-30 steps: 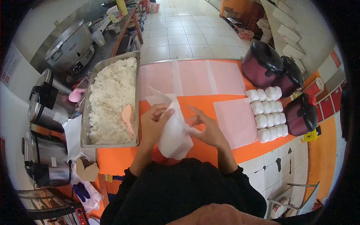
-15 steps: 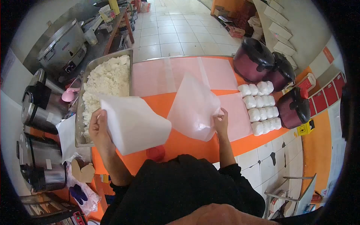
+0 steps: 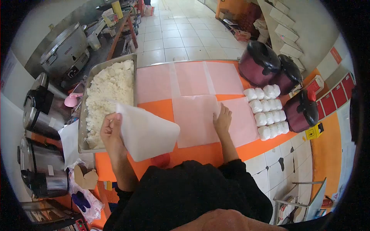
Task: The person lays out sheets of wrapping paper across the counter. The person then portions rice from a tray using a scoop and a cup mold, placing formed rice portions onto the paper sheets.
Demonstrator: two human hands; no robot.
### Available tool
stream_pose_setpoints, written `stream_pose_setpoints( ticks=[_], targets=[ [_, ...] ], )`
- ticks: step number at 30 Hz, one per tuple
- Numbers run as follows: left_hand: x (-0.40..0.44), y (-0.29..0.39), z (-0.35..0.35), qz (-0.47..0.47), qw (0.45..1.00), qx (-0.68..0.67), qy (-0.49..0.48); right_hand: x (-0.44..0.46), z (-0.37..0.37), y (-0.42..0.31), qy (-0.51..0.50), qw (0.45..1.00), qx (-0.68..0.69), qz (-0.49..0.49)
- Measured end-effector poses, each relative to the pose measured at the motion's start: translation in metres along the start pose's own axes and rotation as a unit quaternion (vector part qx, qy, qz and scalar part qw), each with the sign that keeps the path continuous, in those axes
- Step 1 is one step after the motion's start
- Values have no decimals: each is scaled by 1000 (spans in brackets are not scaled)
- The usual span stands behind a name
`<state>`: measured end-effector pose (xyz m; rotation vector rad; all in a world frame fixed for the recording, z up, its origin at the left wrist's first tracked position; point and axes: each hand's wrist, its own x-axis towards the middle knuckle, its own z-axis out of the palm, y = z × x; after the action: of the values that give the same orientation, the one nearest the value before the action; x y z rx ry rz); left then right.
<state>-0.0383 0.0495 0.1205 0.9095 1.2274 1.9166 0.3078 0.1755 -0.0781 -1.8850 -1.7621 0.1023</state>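
Observation:
My left hand is closed on a stack of white wrapping paper, gripping its left edge above the orange table. A single sheet of thin paper lies flat on the table in front of me, looking pinkish over the orange. At its right edge rests my right hand, fingers extended and touching the paper. More paper sheets are laid in a row along the far side. Another sheet lies to the right, partly behind my right hand. A round red object sits partly under the stack.
On the left stands a metal tray of cooked rice, with a pink scoop beside it. Rows of white wrapped bundles sit at right, near dark red rice cookers. Silver rice cookers stand at far left.
The sheet lifted in my right hand has come down flat on the table, and the right fingers have let go of its corner. The stack in my left hand has shifted slightly right.

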Motion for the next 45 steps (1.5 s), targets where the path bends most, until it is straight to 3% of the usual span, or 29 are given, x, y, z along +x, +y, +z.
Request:
stream_pose_setpoints(
  ticks=[4,7,10,13,14,17,20,25,31,32,34,37,40,42,45],
  targets=[
    [-6,-12,15,-35,999,0,-5,-35,3,-36,-17,982,6,-190],
    [-9,-15,32,-57,998,-4,-13,-48,31,-32,-47,971,-97,-212],
    [-11,-34,40,-52,998,-16,-29,-24,-29,-74,30,978,122,-168],
    [-20,-36,56,-81,995,-28,-45,-17,-113,-134,-64,907,415,-39],
    [-23,-35,65,-89,994,-45,-45,-19,-119,-141,-63,890,443,-82],
    [-31,-34,73,-87,991,-64,-74,-34,-145,-172,-148,861,475,-106],
    [-39,-35,75,-82,990,-74,-88,-40,-142,-189,-143,838,506,-145],
    [-50,-29,77,-78,984,-150,-62,-40,-141,-189,-205,789,570,-101],
    [-58,-25,69,-136,982,32,-130,-39,-138,-184,-224,810,535,-82],
    [-55,-32,67,-107,989,42,-97,-33,-129,-175,-234,820,517,-79],
    [-43,-45,62,-46,996,62,-32,-19,-122,-161,-151,822,541,-93],
    [-20,-36,45,90,991,52,84,8,-124,-125,-78,829,554,24],
    [-29,-1,66,282,945,87,141,26,-142,-84,-3,814,565,135],
    [-42,13,78,378,895,223,-82,35,-132,-38,80,801,583,116],
    [-53,-9,112,408,741,427,-318,42,-139,9,159,751,613,186]
  ],
)
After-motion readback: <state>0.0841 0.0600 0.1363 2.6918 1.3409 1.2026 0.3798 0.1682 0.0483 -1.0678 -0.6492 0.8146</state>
